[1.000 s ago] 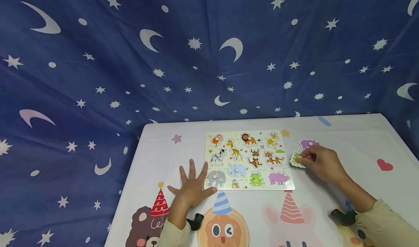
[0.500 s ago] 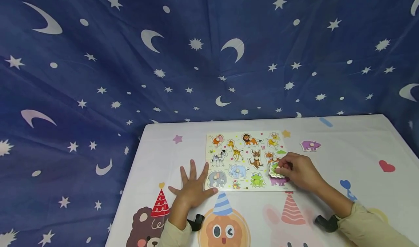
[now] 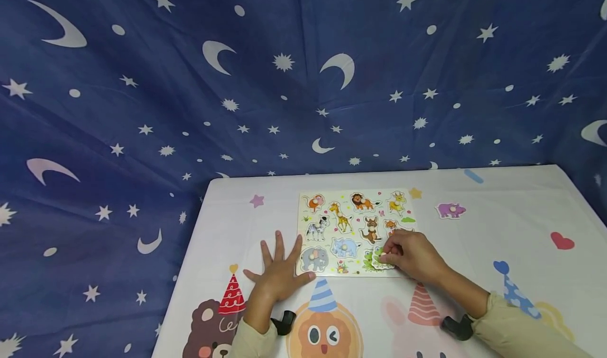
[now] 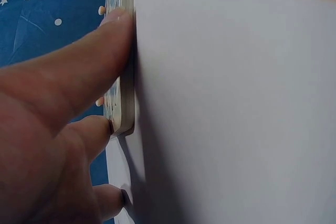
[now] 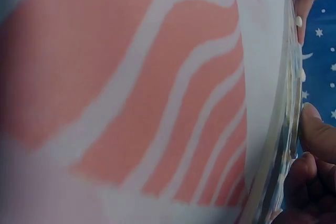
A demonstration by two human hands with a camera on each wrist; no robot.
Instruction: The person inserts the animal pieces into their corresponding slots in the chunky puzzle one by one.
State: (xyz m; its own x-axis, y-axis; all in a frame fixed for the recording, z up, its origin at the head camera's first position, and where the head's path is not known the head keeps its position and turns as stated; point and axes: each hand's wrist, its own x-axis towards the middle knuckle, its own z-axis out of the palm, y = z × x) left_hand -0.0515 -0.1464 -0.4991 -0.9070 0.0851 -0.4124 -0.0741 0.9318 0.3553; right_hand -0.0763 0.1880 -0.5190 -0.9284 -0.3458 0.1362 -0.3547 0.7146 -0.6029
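Observation:
An animal knob puzzle board (image 3: 353,269) lies on the table. My right hand (image 3: 417,255) pinches the green frog piece (image 3: 379,260) by its knob, low over the printed frog spot, offset slightly to its right. That hand covers the hippo spot and part of the tiger piece (image 3: 391,226). My left hand (image 3: 278,274) lies with fingers spread at the board's lower left corner; in the left wrist view its thumb (image 4: 113,35) presses on the board's edge (image 4: 127,103). A purple hippo piece (image 3: 451,210) with a knob lies on the table right of the board.
Several animal pieces sit in the board, among them an elephant (image 3: 314,259), a giraffe (image 3: 340,217) and a lion (image 3: 364,202). The white tablecloth (image 3: 512,221) carries printed party animals. Behind the table hangs a blue curtain (image 3: 265,84) with moons and stars.
My right hand has carried the frog piece leftward from beside the board, past the hippo spot, to the printed frog. The left hand has stayed in place.

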